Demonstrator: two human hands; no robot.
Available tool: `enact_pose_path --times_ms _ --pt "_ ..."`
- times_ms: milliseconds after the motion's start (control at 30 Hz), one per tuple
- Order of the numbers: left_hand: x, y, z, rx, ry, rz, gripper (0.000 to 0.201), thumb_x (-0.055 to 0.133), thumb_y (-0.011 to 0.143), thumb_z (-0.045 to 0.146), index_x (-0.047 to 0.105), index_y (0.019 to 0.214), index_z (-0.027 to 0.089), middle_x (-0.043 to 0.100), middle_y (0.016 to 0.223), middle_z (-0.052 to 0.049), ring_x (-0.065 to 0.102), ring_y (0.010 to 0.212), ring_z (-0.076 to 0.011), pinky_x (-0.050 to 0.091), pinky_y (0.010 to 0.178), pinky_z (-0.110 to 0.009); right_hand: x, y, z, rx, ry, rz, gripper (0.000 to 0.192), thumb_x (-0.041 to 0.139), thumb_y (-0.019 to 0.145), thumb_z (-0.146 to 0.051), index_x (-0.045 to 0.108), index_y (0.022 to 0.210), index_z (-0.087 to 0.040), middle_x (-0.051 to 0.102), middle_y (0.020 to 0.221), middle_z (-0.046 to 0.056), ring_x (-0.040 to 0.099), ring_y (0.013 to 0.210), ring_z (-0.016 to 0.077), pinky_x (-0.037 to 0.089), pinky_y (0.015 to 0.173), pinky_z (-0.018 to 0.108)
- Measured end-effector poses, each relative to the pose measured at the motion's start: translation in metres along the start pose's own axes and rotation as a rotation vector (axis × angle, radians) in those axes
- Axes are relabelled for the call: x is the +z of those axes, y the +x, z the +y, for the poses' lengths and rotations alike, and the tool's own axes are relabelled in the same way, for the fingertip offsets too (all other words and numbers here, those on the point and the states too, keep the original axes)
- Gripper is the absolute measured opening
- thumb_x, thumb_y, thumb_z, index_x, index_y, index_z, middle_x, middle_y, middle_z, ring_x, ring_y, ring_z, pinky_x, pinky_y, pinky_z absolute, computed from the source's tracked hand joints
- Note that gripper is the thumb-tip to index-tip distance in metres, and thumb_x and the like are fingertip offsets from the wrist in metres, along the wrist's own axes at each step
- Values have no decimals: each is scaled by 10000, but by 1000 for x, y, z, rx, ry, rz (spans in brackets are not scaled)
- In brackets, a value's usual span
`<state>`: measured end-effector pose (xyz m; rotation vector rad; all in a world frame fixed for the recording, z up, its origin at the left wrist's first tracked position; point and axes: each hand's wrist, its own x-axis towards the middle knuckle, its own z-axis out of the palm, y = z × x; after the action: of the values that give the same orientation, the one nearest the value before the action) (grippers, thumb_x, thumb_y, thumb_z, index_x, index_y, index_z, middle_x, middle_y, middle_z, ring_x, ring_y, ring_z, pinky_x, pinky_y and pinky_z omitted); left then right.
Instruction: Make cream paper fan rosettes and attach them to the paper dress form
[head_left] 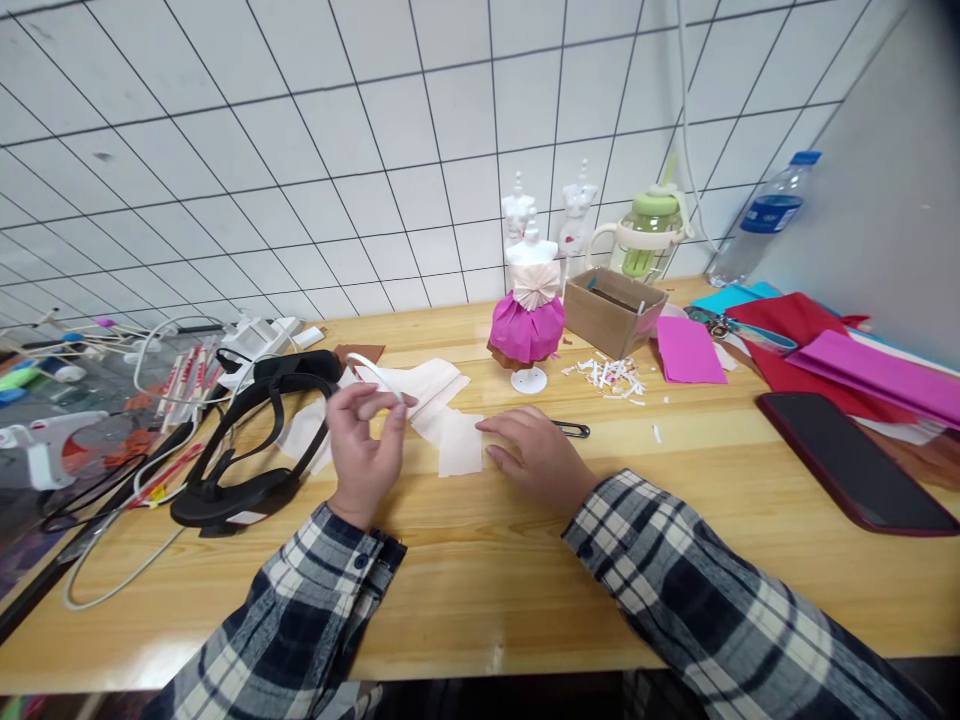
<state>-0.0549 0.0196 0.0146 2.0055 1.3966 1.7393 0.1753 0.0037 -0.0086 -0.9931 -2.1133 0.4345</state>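
My left hand (367,452) is closed, with a thin white curved strip (377,372) between its thumb and fingers. I cannot make out what the strip is made of. Flat on the table, a small pale pink paper piece (460,445) lies between my hands. My right hand (538,455) rests at that piece's right edge, fingertips on or just beside it, thumb and fingers apart. Larger pale pink sheets (431,385) spread behind my left hand. Beyond them stands a small white dress form (532,250) wearing a pale pleated top and a magenta skirt (527,328).
A black headset strap (225,440), cables and a glue gun (52,445) crowd the left. A cardboard box (613,310), white scraps (607,376), magenta paper (688,350) and a phone (855,460) lie right. A cup (651,235) and bottle (765,222) stand behind.
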Motion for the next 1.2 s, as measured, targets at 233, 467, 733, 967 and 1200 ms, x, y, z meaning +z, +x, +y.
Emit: enact_pose_path --times_ms 233,467,733,967,1200 --pt "10 -14 14 -8 -78 -624 350 570 926 258 435 1247 222 758 921 -35 727 918 -185 519 925 -366 -4 1 -3 72 148 144 384 590 911 -303 565 1280 -201 725 1040 58 640 930 198 500 849 349" --pt "10 -12 25 -65 -109 -750 309 594 905 293 556 1198 201 746 1045 -63 728 895 -182 559 867 -330 1 1 -9 157 298 174 303 667 844 -303 623 1135 -228 716 1097 62 684 949 196 521 712 295" --pt "15 -14 18 105 20 -761 86 600 891 241 669 911 195 725 847 -27 674 809 -161 518 761 -268 2 0 -13 174 411 163 352 676 817 -202 565 1150 -224 701 1151 65 693 1032 206 508 711 283" --pt "14 -13 16 159 11 -757 105 600 898 261 664 941 191 712 839 -29 651 770 -148 505 733 -257 -1 -1 -13 81 254 141 303 670 832 -235 608 1128 -220 698 1076 60 642 952 192 515 712 299" --pt "10 -12 22 115 -3 -814 143 573 916 297 648 976 191 719 856 -31 664 779 -153 513 729 -256 3 -1 -9 108 240 140 278 671 833 -257 611 1102 -223 688 1017 49 618 884 183 507 687 296"
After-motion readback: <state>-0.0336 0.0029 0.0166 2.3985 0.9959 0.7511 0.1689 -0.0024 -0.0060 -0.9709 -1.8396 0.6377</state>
